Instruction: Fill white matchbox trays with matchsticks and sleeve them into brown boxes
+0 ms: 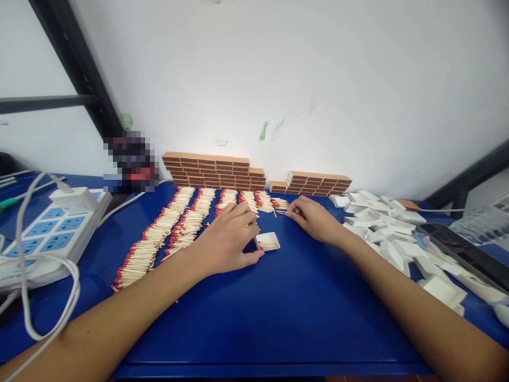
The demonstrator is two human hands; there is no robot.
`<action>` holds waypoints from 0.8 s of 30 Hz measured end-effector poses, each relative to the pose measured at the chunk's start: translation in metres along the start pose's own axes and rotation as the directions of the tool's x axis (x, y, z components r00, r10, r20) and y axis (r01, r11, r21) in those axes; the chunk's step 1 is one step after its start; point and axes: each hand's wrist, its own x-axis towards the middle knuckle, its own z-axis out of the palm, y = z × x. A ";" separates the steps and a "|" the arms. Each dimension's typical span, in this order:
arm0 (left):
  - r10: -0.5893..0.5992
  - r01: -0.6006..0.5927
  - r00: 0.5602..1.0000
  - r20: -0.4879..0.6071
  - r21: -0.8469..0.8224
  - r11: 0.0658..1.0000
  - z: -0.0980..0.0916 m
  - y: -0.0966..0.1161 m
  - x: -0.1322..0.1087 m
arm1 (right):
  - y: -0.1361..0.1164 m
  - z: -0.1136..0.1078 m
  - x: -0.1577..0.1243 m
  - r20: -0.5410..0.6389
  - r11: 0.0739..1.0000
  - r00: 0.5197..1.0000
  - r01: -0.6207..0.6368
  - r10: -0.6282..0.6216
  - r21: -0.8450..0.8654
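A small white matchbox tray [277,236] lies on the blue table with a few red-headed matches [267,245] inside. My left hand [230,239] grips its left end, thumb on the near side and fingers on the far side. To the right, my right hand [314,218] is closed in a pinch on the stick ends of matches at the right end of a short row [279,203]. How many sticks are between the fingertips is hard to make out. Longer rows of loose matches [147,244] run along the table to the left, partly covered by my left hand and forearm.
Closed brown matchboxes [214,171] are stacked along the wall, with a lower stack [318,183] to the right. Loose white trays [374,217] lie heaped at the right, beside a dark phone [465,249]. A power strip [51,233] with white cables sits at the left.
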 end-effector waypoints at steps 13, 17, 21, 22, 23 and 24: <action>-0.007 0.007 1.000 0.003 0.007 1.000 -0.001 0.000 0.001 | -0.007 -0.009 -0.001 0.004 0.999 0.999 0.033 -0.033 0.035; -0.014 0.015 1.000 -0.011 0.023 1.000 0.000 -0.001 0.001 | -0.036 -0.023 -0.009 0.038 0.990 0.995 0.086 -0.090 0.112; -0.025 0.026 0.999 -0.024 0.025 0.999 0.001 -0.002 0.001 | -0.071 -0.025 -0.024 0.167 0.969 0.966 0.166 -0.197 0.184; -0.026 0.027 0.999 -0.024 0.023 0.999 0.001 -0.002 0.001 | -0.077 -0.024 -0.027 0.184 0.965 0.958 0.183 -0.218 0.190; -0.026 0.027 0.999 -0.024 0.020 0.999 0.001 -0.002 0.001 | -0.082 -0.022 -0.030 0.194 0.961 0.953 0.195 -0.232 0.194; -0.026 0.026 0.999 -0.023 0.016 1.000 0.001 -0.002 0.001 | -0.085 -0.021 -0.031 0.199 0.959 0.950 0.202 -0.241 0.200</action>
